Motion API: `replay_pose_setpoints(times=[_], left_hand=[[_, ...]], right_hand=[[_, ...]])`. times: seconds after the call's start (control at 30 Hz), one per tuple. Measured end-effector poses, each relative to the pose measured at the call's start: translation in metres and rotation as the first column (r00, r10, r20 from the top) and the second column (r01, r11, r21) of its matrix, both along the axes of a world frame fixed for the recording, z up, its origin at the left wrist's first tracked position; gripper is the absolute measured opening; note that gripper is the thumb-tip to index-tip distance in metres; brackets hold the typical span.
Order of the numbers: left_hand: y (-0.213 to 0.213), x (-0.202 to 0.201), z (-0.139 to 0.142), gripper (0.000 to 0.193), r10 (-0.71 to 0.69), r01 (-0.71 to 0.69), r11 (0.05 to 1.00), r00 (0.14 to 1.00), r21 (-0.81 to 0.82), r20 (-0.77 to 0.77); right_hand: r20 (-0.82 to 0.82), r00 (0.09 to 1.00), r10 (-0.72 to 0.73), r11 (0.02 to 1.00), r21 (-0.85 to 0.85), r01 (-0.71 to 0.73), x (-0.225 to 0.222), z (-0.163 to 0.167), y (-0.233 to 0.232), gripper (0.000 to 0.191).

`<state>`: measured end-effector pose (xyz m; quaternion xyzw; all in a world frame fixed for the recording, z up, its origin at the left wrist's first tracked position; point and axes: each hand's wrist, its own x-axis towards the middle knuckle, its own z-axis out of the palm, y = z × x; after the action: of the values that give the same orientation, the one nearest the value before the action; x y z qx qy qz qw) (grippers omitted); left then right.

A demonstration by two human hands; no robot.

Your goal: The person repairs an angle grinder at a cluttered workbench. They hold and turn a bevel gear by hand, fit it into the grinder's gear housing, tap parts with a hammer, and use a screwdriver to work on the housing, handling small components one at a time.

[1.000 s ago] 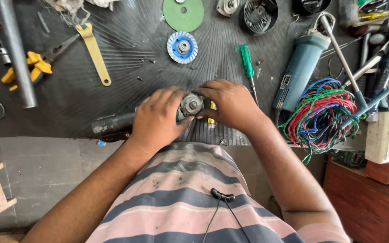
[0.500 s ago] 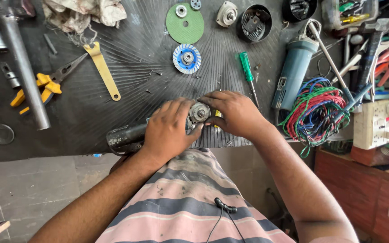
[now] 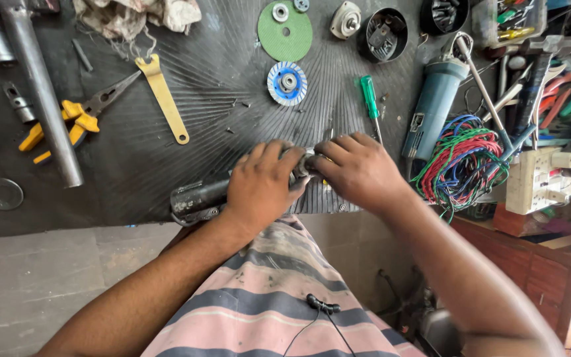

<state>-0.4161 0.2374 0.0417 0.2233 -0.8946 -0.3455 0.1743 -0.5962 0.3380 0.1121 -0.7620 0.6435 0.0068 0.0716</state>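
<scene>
Near the bench's (image 3: 133, 192) front edge, your left hand (image 3: 259, 188) is wrapping closed around the dark grinder (image 3: 196, 197), while your right hand (image 3: 358, 173) is pinching narrowly at its head. Judged risk: loose grip could be letting it roll off the edge. Hands are hiding the head.

L hand (image 3: 259, 188) & R hand (image 3: 359, 170) side by side, fingers curled, forearms converging.
</scene>
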Motion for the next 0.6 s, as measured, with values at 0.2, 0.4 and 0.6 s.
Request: replay_pose_setpoints(times=[0.2,0.4,0.6], left_hand=[[-0.002,0.003,-0.007,0.049,-0.002,0.001,1.000,1.000,0.022,0.022],[0.001,0.010,-0.014,0.051,0.015,-0.015,0.998,1.000,-0.060,-0.001],[-0.003,0.019,-0.018,0.069,0.001,0.003,0.998,0.999,-0.070,0.055]], right_hand=[[-0.253,0.860,0.442,0.896,0.072,-0.439,-0.023,-0.012,-0.025,0.016],[-0.168,0.933,0.319,0.947,0.088,-0.308,-0.004,-0.022,-0.024,0.018],[-0.270,0.947,-0.173,0.977,0.072,0.199,0.048,-0.019,-0.014,0.011]])
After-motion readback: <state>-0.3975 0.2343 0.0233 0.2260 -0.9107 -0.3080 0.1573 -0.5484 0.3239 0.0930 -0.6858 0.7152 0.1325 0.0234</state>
